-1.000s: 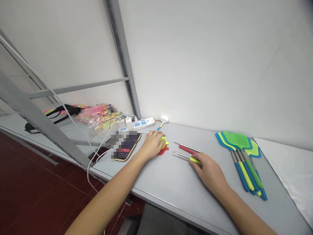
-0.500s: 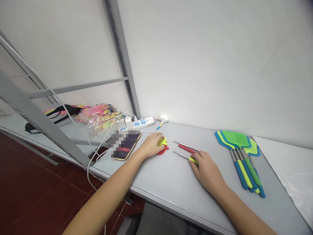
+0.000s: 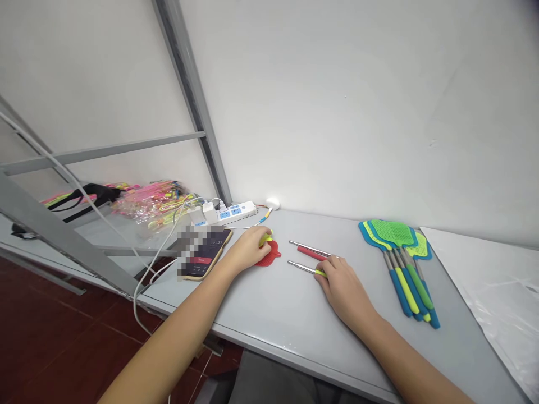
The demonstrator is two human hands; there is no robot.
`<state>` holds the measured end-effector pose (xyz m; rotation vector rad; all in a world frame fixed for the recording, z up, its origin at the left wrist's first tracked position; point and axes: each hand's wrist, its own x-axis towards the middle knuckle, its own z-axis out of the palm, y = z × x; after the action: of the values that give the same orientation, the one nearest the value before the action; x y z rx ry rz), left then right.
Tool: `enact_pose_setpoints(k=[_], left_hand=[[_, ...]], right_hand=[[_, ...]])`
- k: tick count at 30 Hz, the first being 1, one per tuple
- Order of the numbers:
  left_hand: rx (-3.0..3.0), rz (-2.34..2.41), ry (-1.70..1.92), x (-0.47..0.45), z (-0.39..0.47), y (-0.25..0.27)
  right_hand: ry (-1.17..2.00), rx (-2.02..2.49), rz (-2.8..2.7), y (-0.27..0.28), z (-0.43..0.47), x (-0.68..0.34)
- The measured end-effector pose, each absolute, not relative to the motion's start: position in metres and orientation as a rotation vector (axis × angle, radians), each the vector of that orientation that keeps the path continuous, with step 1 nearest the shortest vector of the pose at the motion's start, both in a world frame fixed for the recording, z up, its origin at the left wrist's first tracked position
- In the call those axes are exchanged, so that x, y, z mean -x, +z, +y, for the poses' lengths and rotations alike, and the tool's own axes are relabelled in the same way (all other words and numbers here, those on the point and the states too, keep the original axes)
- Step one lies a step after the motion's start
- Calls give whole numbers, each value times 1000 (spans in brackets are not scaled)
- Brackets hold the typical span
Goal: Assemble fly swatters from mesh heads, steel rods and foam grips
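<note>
My left hand point(image 3: 249, 248) is closed on a yellow fly swatter head point(image 3: 268, 238), mostly covered by the fingers. Just beneath lies a red fly swatter head point(image 3: 269, 256), flat on the table with its short stem pointing right. To the right, my right hand point(image 3: 342, 281) grips a yellow swatter handle point(image 3: 321, 273) whose metal rod point(image 3: 301, 266) points left toward the heads. Beyond it, a red handle point(image 3: 311, 253) and thin metal rods point(image 3: 304, 246) lie partly under the right fingers. Several assembled fly swatters point(image 3: 398, 233) are stacked farther right.
A phone point(image 3: 210, 252) lies left of my left hand, with a power strip point(image 3: 236, 211) and white cables behind. Bagged colourful items point(image 3: 154, 205) sit beyond the grey metal frame point(image 3: 185, 84). A white sheet point(image 3: 475, 269) covers the table's right end.
The yellow head has come up and away from the red head in my left hand, so more of the red one shows. The whole view has shifted slightly; my right hand keeps its grip.
</note>
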<state>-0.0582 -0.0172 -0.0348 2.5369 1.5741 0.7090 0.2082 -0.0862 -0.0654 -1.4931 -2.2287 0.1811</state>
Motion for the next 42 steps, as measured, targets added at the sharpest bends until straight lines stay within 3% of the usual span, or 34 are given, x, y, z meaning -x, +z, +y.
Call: enact_pose_setpoints(k=[19,25,29,42], left_hand=[[-2847,1208,705,41,-27,-41],[-2665,1547,838,49,-20,-34],[-2514,1753,737,60,-11,-39],[-2349,1889,513,55,1,-52]], right_hand=[[293,1531,-2100,-62,-85,-209],[265,1525,-2157,-64,-86,-210],[262,1523,-2161,-65,-86,-210],[285,1499,-2164,-62,-87,-208]])
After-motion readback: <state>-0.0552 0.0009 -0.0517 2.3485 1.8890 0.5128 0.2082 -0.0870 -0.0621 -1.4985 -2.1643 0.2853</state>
